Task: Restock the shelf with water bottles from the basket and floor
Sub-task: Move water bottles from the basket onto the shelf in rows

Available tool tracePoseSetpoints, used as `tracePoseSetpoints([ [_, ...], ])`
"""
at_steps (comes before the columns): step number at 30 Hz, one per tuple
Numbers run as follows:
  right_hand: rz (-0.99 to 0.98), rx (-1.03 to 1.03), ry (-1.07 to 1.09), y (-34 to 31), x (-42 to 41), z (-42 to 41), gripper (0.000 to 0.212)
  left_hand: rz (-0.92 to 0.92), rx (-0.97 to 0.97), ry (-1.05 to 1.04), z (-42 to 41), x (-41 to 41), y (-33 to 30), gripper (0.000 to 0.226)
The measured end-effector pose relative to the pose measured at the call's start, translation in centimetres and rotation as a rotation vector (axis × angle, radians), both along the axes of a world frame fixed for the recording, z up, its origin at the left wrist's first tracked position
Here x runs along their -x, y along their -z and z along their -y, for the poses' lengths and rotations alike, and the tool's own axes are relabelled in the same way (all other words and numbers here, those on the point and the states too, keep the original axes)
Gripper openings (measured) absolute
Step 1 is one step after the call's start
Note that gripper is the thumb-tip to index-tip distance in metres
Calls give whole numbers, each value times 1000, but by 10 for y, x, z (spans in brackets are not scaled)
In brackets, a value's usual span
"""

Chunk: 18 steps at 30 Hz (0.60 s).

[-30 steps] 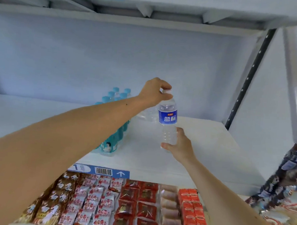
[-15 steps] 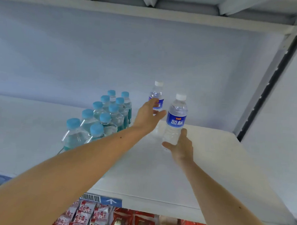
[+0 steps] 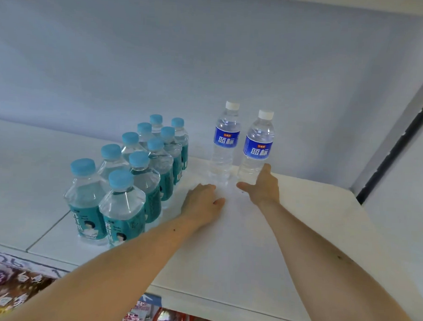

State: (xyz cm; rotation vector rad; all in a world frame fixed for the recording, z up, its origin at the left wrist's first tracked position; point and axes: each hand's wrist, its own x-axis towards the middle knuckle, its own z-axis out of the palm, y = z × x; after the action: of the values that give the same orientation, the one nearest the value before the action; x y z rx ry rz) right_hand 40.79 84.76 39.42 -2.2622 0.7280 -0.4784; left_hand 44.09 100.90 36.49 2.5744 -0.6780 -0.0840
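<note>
Two clear water bottles with white caps and blue labels stand upright side by side at the back of the white shelf point(image 3: 287, 236): the left bottle point(image 3: 224, 144) and the right bottle point(image 3: 257, 150). My right hand point(image 3: 262, 187) is open, its fingertips touching the base of the right bottle. My left hand point(image 3: 201, 203) rests palm down on the shelf just in front of the left bottle, holding nothing.
A block of several teal-labelled bottles with light blue caps point(image 3: 132, 181) stands to the left of my hands. The shelf's back wall is close behind the bottles. A black upright point(image 3: 397, 149) runs at the right. Snack packets point(image 3: 3, 294) lie on the shelf below.
The right bottle has gone from mid-air to standing beside the left one. My left hand let go of the cap and dropped to the shelf. My right hand loosened around the base.
</note>
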Motion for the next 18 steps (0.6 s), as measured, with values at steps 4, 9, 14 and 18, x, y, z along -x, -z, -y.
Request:
tracePoseSetpoints([
  [4, -17, 11, 4, 0, -10, 9, 78, 84, -114, 20, 8, -1, -3, 38],
  [9, -16, 24, -5, -1, -16, 12, 78, 82, -184, -2, 14, -4, -5, 41],
  [14, -18, 25, -9, -1, -21, 15, 75, 71, -196, 3, 14, -4, -5, 44],
  [18, -12, 21, -9, 0, -23, 15, 75, 93, -209, 26, 12, -5, -3, 45],
])
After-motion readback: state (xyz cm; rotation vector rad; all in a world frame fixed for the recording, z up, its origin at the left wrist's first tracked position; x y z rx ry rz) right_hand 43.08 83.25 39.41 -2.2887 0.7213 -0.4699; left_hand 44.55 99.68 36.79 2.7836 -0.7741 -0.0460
